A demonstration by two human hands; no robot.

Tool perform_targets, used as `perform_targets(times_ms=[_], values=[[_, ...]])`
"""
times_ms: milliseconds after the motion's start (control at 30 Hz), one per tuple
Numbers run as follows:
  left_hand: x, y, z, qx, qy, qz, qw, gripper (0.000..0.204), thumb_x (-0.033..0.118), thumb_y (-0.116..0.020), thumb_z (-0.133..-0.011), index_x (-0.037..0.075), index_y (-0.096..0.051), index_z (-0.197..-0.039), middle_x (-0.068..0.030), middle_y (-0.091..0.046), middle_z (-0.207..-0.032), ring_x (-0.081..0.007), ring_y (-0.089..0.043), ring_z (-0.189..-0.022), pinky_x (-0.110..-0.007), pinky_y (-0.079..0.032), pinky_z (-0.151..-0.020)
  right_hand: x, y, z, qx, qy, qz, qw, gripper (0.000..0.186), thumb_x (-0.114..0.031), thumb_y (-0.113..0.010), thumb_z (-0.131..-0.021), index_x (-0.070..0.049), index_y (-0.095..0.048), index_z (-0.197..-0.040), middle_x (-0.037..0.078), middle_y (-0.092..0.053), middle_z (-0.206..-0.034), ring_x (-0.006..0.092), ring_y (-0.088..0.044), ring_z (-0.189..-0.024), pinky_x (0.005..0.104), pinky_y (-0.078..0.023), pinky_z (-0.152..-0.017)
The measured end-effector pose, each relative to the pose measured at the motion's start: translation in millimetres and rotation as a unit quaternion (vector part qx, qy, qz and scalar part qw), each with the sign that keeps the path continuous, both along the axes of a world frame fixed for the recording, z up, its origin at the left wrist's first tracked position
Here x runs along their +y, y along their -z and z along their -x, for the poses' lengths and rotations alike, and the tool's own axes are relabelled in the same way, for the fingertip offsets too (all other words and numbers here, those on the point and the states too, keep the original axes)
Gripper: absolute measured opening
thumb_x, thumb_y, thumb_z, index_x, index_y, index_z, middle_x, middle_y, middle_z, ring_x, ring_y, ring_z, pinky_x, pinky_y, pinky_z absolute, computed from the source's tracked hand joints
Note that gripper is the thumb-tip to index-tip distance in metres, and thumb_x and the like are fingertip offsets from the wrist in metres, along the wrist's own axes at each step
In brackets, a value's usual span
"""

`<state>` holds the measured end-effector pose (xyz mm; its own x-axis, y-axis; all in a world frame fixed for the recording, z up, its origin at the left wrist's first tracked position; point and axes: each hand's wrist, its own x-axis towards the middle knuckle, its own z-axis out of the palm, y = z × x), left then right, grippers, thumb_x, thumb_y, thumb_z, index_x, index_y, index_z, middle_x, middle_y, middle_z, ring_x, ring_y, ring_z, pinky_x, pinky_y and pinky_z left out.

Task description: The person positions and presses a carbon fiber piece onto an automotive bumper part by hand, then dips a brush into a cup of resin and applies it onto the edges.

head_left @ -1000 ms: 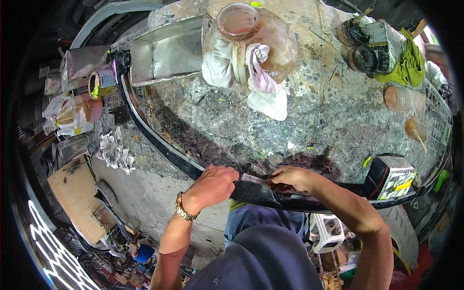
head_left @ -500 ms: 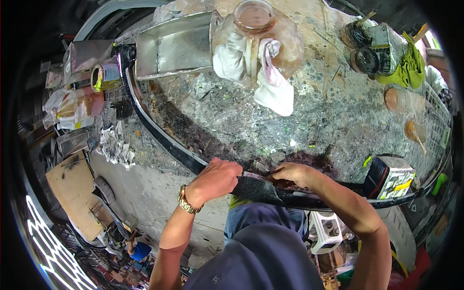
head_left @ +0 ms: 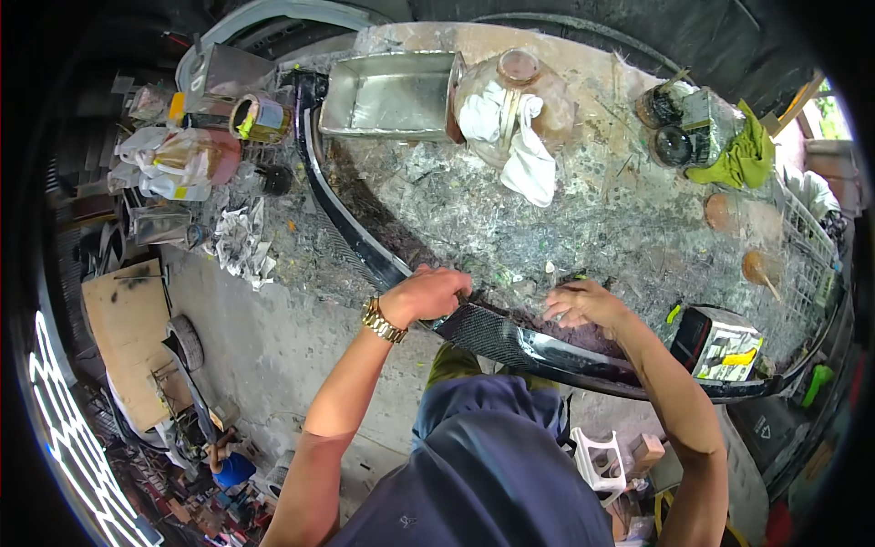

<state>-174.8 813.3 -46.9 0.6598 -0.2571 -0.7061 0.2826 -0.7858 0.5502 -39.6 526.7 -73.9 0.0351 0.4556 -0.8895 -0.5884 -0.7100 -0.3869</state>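
Observation:
My left hand (head_left: 427,294) is closed on the upper edge of a long, curved black trim piece (head_left: 510,345) with a woven carbon-like surface along its middle and a glossy edge. My right hand (head_left: 583,305) hovers just above the bench behind that piece, fingers loosely bent and apart, with nothing clearly held in them. A boxy dark-and-white package (head_left: 715,342) with yellow tape rests against the right part of the curve.
A metal tray (head_left: 392,96), a lump with white cloths (head_left: 533,159) and cans with a green cloth (head_left: 734,155) stand on the stained bench (head_left: 492,232). Containers (head_left: 173,159) and crumpled paper (head_left: 241,246) lie left. A person in blue (head_left: 232,465) is lower left.
My right hand has let go of the pale strip at the trim and lifted away rightward and up. My left hand has moved up with the trim's middle. The view has shifted.

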Motion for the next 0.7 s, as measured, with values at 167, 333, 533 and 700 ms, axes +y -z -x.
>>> perform_targets(times_ms=[167,333,533,700], values=[[-12,-4,12,-0.134,-0.041,0.002,0.990,0.032,0.015,-0.054,-0.087,0.008,-0.059,-0.117,-0.0126,-0.060,-0.117,-0.0307,-0.054,-0.114,-0.043,-0.040,-0.096,-21,-42,-1,-0.094,0.074,-0.062,0.991,0.032,-0.029,-0.060,-0.093,-0.003,-0.063,-0.111,0.008,-0.071,-0.098,0.0103,-0.059,-0.070,0.0243,-0.049,-0.070],[-20,10,21,-0.190,-0.061,0.012,0.980,0.031,0.023,-0.056,-0.091,0.006,-0.060,-0.116,-0.0141,-0.061,-0.114,-0.0326,-0.055,-0.112,-0.043,-0.042,-0.096,-47,-84,29,-0.194,0.168,-0.147,0.955,0.028,-0.023,-0.060,-0.094,-0.002,-0.063,-0.113,0.009,-0.070,-0.099,0.0102,-0.059,-0.072,0.0249,-0.049,-0.072],[-9,-38,20,-0.299,-0.180,0.089,0.933,0.014,0.012,-0.061,-0.090,-0.002,-0.061,-0.085,-0.0113,-0.064,-0.096,-0.0256,-0.061,-0.092,-0.034,-0.047,-0.084,-113,-133,97,-0.278,0.269,-0.168,0.907,0.030,-0.017,-0.061,-0.094,0.002,-0.059,-0.116,0.008,-0.069,-0.100,0.0107,-0.059,-0.081,0.0263,-0.048,-0.075],[-5,-82,92,-0.282,-0.269,0.262,0.883,0.013,0.005,-0.066,-0.086,0.000,-0.060,-0.077,-0.0057,-0.066,-0.097,-0.0158,-0.060,-0.093,-0.031,-0.047,-0.082,-179,-129,210,-0.066,0.356,-0.212,0.908,0.043,-0.022,-0.060,-0.094,-0.004,-0.051,-0.132,0.011,-0.060,-0.126,0.0177,-0.062,-0.094,0.0325,-0.051,-0.086]])
